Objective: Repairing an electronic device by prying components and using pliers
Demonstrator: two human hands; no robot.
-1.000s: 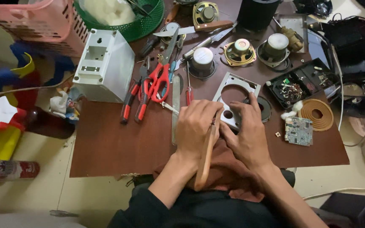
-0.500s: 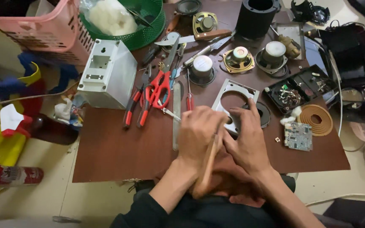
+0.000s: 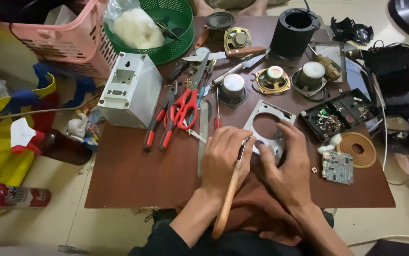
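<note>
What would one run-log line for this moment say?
left hand: grips wooden-handled tool | right hand: steadies plate | site: brown board

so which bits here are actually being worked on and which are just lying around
In hand:
left hand grips the wooden-handled tool
right hand steadies the grey plate with a round hole

Lying about:
red scissors
red-handled pliers
white plastic housing
loose speakers
green basket
small circuit board

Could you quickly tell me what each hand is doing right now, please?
Left hand: closed on a wooden-handled tool.
Right hand: steadying the grey plate.
</note>
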